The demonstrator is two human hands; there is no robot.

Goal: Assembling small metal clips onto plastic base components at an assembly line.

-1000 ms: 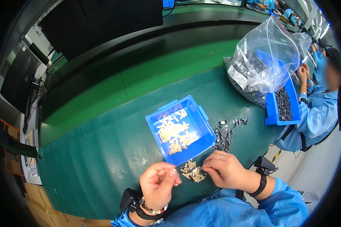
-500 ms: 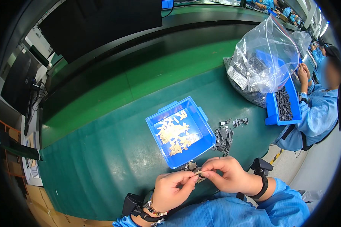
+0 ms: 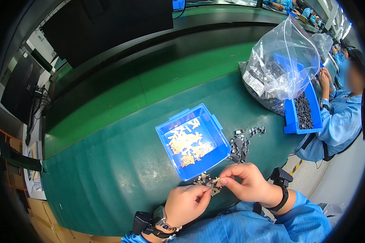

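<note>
My right hand (image 3: pixel 245 184) pinches a small flat gold-coloured metal piece (image 3: pixel 215 180) between thumb and fingertips. My left hand (image 3: pixel 186 205) is closed, thumb against fingers, at the near edge of a small pile of mixed dark and tan pieces (image 3: pixel 202 178); whatever it holds is hidden. Just beyond the pile stands a blue bin (image 3: pixel 221 152) with many gold-coloured flat pieces (image 3: pixel 184 141) in it. Right of the bin lies a heap of small dark grey parts (image 3: pixel 240 148), a few of them scattered at its far side.
A large clear plastic bag of dark parts (image 3: pixel 271 77) stands at the far right. Next to it is another blue bin (image 3: pixel 302 131) of black parts, by a co-worker in blue (image 3: pixel 336 125). A dark panel (image 3: pixel 109 28) overhangs the green table (image 3: pixel 101 162).
My hands, which met at the small piece, have come apart. The right has moved slightly up with the gold-coloured piece; the left has drawn down and curled its fingers more.
</note>
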